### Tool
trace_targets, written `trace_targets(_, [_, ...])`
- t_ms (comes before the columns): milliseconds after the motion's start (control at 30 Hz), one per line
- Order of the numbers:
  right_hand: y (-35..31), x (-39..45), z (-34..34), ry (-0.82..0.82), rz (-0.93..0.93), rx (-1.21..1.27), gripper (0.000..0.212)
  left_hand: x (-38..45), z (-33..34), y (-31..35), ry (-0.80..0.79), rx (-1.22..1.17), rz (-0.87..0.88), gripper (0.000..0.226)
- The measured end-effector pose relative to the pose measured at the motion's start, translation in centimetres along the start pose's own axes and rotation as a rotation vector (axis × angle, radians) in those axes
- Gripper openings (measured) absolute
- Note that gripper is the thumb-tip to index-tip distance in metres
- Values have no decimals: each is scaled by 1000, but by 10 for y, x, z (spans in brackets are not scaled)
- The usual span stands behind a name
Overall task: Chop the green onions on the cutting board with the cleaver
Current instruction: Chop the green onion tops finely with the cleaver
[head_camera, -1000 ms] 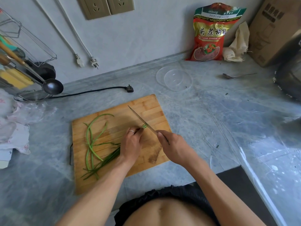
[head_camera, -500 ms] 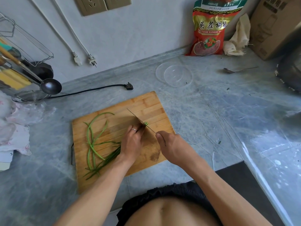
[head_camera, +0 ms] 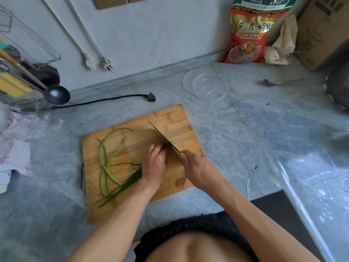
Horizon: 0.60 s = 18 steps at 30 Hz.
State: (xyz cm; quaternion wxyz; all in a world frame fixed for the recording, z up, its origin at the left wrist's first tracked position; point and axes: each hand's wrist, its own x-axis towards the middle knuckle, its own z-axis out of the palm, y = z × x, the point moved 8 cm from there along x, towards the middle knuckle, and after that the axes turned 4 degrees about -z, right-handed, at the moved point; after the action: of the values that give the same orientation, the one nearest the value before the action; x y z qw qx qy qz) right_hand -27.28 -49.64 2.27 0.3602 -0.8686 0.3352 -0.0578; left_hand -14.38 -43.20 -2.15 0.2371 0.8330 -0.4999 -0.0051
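From the head view, the chopping itself is the step in hand. The right hand is curled round the handle of the cleaver, whose blade runs away from the person across the middle of the cutting board. The left hand, a ring on one finger, has its fingers curled down over the bunched end of the green onions and pins them to the wood just beside the blade. A small green stub shows at the blade's far side, close to the fingertips.

Most of the onions lie uncut — long stalks trail back from the left hand toward the board's near left, some looping up toward its far edge. I judge the work barely begun.

The next move calls for short, even strokes while the holding hand creeps back along the bunch — knuckles kept ahead of the fingertips, since blade and fingers are very close.

A clear plastic bowl sits on the counter beyond the board, likely for the cut pieces.
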Motion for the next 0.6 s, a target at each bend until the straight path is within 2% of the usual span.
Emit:
trace_targets(167, [13,-20,1,-15,45,-33,39,-1,0,1,18,11,0,46])
trace_targets(367, [0,-1,10,4,-5,-67,41,0,3,-2,-16,21,3,36])
trace_targets(500, [12,-18,6,-16,29,-29,39,0,-3,4,0,11,13,45])
trace_targets(600, [9,-6,9,-4,45,9,39,1,-1,3,-15,16,9,43])
